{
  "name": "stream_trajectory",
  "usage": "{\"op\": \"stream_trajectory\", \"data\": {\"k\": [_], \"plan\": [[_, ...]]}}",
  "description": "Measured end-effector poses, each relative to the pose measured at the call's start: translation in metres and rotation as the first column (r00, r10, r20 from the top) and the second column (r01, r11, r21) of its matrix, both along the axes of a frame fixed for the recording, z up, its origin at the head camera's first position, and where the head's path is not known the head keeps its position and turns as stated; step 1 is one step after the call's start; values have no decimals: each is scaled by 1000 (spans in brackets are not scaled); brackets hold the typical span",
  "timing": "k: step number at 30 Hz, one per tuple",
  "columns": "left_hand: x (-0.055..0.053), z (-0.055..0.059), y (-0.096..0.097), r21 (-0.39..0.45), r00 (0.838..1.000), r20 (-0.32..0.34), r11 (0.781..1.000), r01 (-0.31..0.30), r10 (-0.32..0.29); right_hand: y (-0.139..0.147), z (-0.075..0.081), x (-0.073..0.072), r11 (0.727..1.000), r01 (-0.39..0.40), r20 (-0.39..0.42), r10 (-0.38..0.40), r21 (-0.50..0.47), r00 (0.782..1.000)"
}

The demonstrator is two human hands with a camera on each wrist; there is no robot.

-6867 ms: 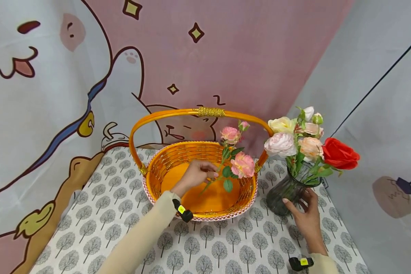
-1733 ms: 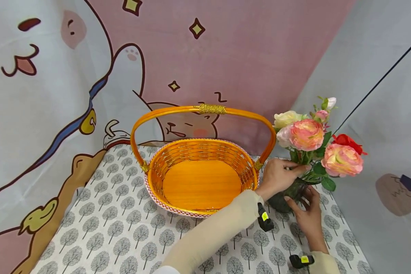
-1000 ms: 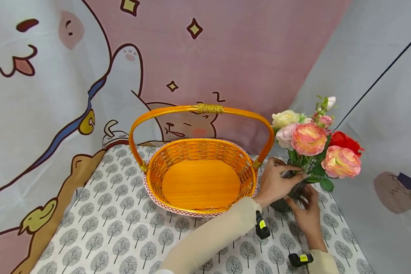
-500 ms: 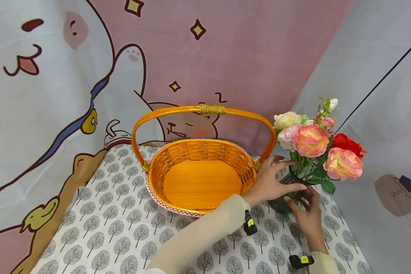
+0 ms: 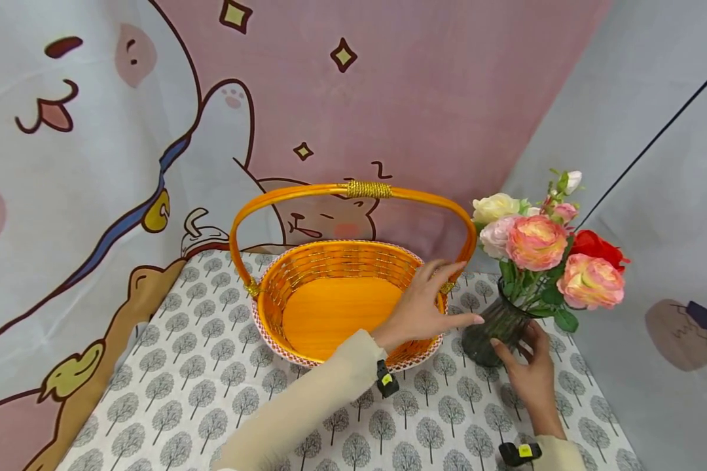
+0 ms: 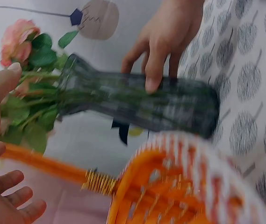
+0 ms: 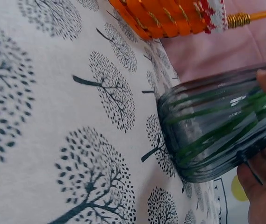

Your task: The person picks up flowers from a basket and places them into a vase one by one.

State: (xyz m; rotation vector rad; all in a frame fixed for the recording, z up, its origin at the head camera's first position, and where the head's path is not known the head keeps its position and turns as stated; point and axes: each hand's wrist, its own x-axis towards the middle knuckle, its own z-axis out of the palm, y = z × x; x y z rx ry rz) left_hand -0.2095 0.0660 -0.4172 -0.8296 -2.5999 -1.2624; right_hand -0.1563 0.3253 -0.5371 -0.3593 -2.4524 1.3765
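My left hand [image 5: 418,313] is over the right side of the orange woven basket [image 5: 342,256], fingers spread and holding nothing. In the left wrist view its thumb and fingers stand apart from the vase. My right hand [image 5: 531,379] grips the dark, clear glass vase [image 5: 488,335], thumb on the near side and fingers round the other. Green stems [image 7: 212,140] show through the glass. Out of the vase's mouth rise two coral-pink flowers [image 5: 536,242], a red rose [image 5: 595,247], a cream flower [image 5: 495,209], a pale pink one [image 5: 497,237] and small buds.
The basket's tall arched handle [image 5: 283,193], wrapped in gold cord at the top, stands left of the vase. A tree-print cloth [image 5: 212,392] covers the table. Behind it hangs a pink and white cartoon curtain [image 5: 436,85], with a grey-white side wall at right.
My left hand has put the coral-pink flower stem in the vase, let go and drawn back left over the basket. My right hand has stayed on the vase.
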Motion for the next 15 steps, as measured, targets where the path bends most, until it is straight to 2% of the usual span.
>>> {"op": "stream_trajectory", "data": {"k": [4,7,9,11,14,15], "plan": [[-2,1,-28,-6,998,21,998,-62,62,-4,6,7,997,24,-49,-21,73,999],[-2,1,-51,-13,993,40,994,-110,111,-9,11,14,987,84,-158,-61,140,986],[-1,1,-68,-16,988,48,989,-145,146,-15,15,18,975,128,-261,-77,184,962],[1,0,-85,-28,982,40,983,-184,185,-21,21,20,963,152,-374,-60,221,925],[6,0,-112,-39,971,4,971,-237,237,-33,34,22,953,102,-476,48,284,878],[9,-1,-121,-41,967,-13,966,-253,253,-38,39,22,951,63,-483,97,304,871]]}}
